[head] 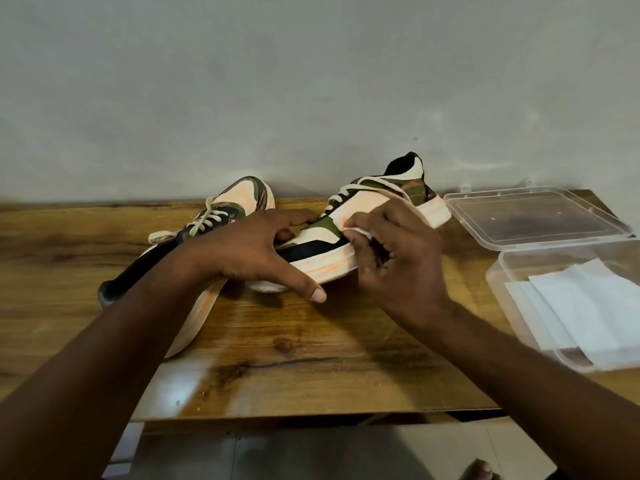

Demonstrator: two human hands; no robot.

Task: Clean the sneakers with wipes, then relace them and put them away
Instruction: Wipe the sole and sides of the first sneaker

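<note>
The left hand (pixel 263 251) lies over the toe part of the cream, green and black low sneaker with cream laces (pixel 377 216) at about 12 o'clock on the brown wooden surface (pixel 294 358). Its fingers are spread and curved around the front of the shoe, and the thumb points toward 5 o'clock. The right hand (pixel 398 261) pinches a small white wipe (pixel 360 232) between curled fingers and presses it on the side panel, just above the cream sole with orange marks.

What could go wrong: the shoe looks tilted, with its toe low and its heel raised, so a strong rub may make it slip out from the left hand. The wipe is bunched very small, so it may spread the orange stain rather than lift it. A loose lace lies near the rubbing fingers and may catch.

Counted: two sneakers, the second matching sneaker (pixel 207 233) at 10 o'clock, lying partly under the left forearm. One clear plastic box (pixel 512 289) with its hinged lid open at 3 o'clock. Inside are perhaps two or three white wipes (pixel 588 306); the exact number is hard to tell.
</note>
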